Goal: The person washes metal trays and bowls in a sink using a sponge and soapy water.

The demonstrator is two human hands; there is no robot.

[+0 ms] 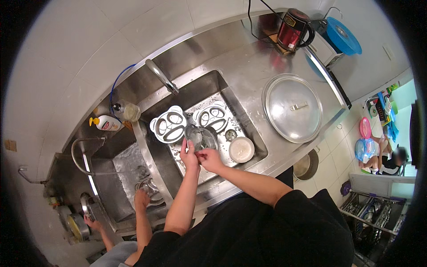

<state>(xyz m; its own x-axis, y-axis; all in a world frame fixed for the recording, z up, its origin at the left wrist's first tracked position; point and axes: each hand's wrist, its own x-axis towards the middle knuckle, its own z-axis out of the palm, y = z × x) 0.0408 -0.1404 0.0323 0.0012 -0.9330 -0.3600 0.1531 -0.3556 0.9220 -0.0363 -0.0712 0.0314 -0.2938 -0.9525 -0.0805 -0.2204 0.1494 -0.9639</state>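
Note:
Over the right-hand basin of a steel sink (pixel 245 110), my left hand (pixel 189 157) grips the near left rim of a round, shiny metal bowl (pixel 201 137). My right hand (pixel 210 160) is at the bowl's near edge with its fingers bent around something small and reddish, too hidden to name. Two bear-faced metal compartment plates lie beyond the bowl, one at the left (pixel 169 125) and one at the right (pixel 213 115). To the right of the bowl are a small round metal item (pixel 231 135) and a round container with whitish, cloudy liquid (pixel 241 150).
A co-worker's hands (pixel 142 198) are at the left basin, beside running water. A faucet (pixel 161 76) arches over the sink's back. A large pot lid (pixel 293 107) and an electric kettle (pixel 294 30) stand right; soap bottles (pixel 109 123) stand left. Another person sits far right.

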